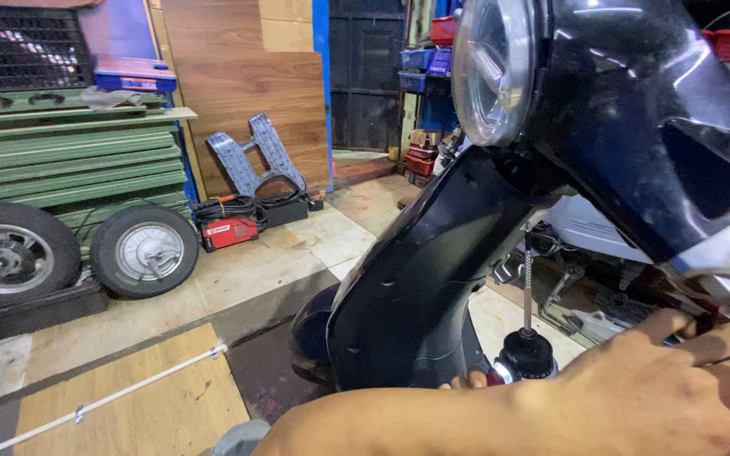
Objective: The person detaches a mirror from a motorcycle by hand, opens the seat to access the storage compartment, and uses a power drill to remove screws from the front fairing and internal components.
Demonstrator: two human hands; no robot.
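dark navy scooter (433,253), red welder (230,232)

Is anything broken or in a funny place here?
Two loose wheels lean against the green shelves, off any vehicle. A grey folding stool is propped sideways against a wooden board. The dark scooter shows no clear damage. A hand reaches beside a drill.

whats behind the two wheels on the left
Behind the two wheels stand stacked green metal panels, with a blue case on top. The panels' lower parts are hidden by the tyres.
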